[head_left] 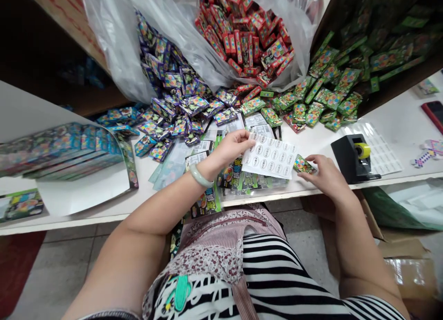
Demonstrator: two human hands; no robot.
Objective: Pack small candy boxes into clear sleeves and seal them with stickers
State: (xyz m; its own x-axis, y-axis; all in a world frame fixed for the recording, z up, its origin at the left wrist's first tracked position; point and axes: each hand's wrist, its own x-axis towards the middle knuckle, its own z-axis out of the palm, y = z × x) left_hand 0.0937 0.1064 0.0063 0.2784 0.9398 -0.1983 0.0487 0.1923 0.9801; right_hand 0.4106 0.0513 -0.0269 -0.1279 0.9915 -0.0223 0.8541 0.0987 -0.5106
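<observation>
My left hand (238,145), with a pale bangle on its wrist, pinches the left edge of a white sheet of oval stickers (272,157). Just right of the sheet, my right hand (319,171) grips a small green printed box (303,165) between thumb and fingers. Beneath the sheet and my left forearm lie printed packaging bags (207,200) in green and black, partly covered. Small purple boxes (194,104) are heaped behind my left hand, and loose green boxes (313,113) lie behind my right.
A clear plastic bag of red boxes (242,38) stands at the back. A black tape dispenser (351,158) sits on the right, near a red-edged phone (434,115). On the left is an open display box (79,191) with rows of blue boxes. An open carton (404,255) stands below the table.
</observation>
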